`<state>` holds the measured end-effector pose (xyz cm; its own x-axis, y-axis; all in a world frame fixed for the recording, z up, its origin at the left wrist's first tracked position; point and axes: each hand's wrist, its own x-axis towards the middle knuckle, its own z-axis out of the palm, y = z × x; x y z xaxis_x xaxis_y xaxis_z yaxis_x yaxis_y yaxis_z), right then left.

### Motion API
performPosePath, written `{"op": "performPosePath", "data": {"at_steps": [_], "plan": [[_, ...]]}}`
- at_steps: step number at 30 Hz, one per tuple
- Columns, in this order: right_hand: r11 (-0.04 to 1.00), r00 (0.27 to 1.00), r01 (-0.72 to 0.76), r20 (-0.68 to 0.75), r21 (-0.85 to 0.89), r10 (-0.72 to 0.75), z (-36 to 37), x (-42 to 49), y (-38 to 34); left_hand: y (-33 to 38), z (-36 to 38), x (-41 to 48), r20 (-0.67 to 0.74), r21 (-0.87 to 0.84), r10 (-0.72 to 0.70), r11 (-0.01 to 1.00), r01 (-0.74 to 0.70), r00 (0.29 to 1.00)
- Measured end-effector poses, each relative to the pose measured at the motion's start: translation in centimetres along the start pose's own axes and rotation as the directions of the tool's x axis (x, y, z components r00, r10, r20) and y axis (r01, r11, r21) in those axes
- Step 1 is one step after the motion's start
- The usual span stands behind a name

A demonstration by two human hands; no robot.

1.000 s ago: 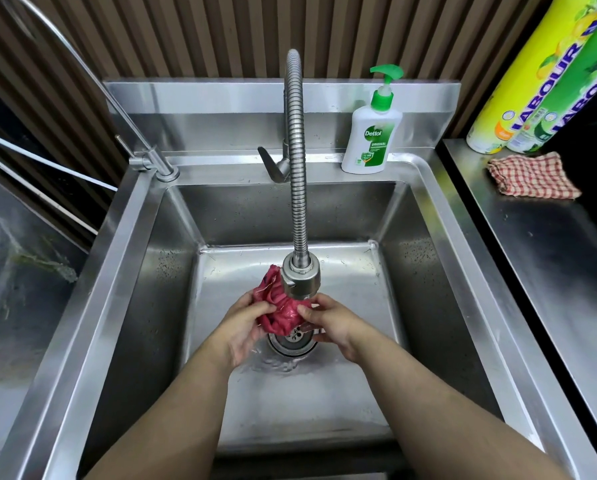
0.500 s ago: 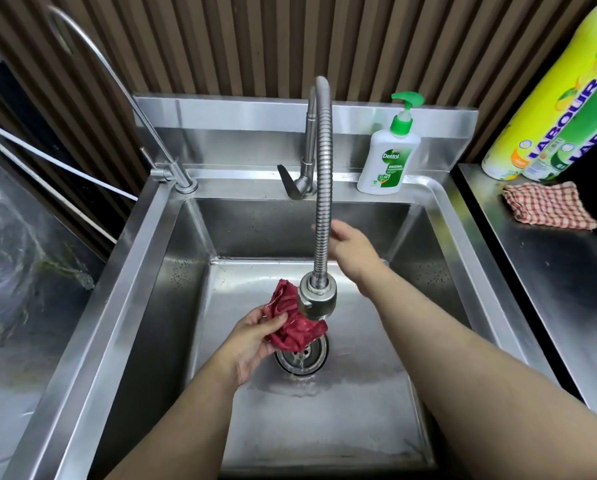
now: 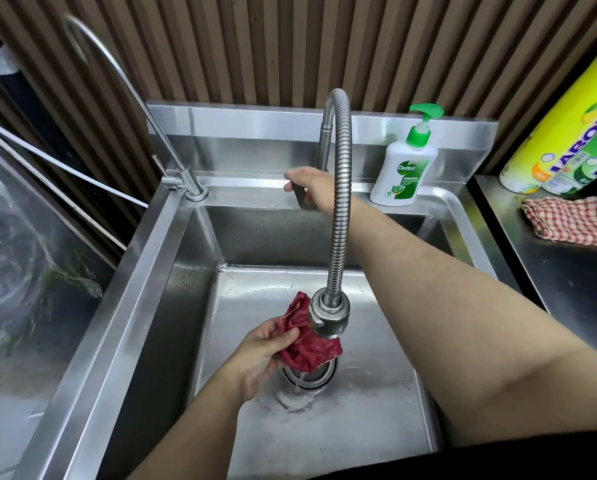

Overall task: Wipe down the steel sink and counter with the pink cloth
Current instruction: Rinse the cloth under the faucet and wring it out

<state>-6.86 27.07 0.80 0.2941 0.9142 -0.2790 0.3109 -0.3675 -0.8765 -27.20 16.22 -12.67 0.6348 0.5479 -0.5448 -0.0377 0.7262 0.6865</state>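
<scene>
The wadded dark-pink cloth (image 3: 307, 344) hangs just above the round steel drain (image 3: 309, 379), its length slanting from upper left to lower right. The left hand (image 3: 262, 355) pinches it, thumb on top, under the coiled faucet's spray head (image 3: 328, 317). The right hand (image 3: 307, 183), arm outstretched, grips the grey faucet lever (image 3: 300, 200) at the steel sink's (image 3: 172, 306) back rim.

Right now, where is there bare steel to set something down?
Bare: the sink floor between drain and near edge; the counter in front of the checked cloth. Crowded: over the drain, where the left hand holds the pink cloth under the spray head; the back ledge, with soap bottle and right hand gripping the tap lever.
</scene>
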Motion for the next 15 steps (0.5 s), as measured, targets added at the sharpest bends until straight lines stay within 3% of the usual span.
{"op": "performPosePath", "data": {"at_steps": [2,6,10,15], "plan": [[0.999,1.0,-0.007,0.023,-0.051,0.008,-0.5,0.1,0.0,0.2,0.1,0.0,0.0,-0.003,0.004,1.0,-0.004,1.0],[0.979,0.995,0.102,-0.006,0.178,-0.103,-1.7,-2.3,2.2,0.6,0.3,-0.2,0.007,0.002,0.011,1.0,-0.011,1.0],[0.972,0.986,0.149,0.043,0.181,-0.159,-1.7,-5.0,2.4,0.8,0.4,-0.2,0.008,0.017,0.014,1.0,-0.014,1.0],[0.929,0.967,0.208,-0.207,0.307,-0.148,-1.0,-11.3,5.5,0.4,0.5,-0.1,-0.005,0.008,0.03,1.0,-0.03,1.0]]}}
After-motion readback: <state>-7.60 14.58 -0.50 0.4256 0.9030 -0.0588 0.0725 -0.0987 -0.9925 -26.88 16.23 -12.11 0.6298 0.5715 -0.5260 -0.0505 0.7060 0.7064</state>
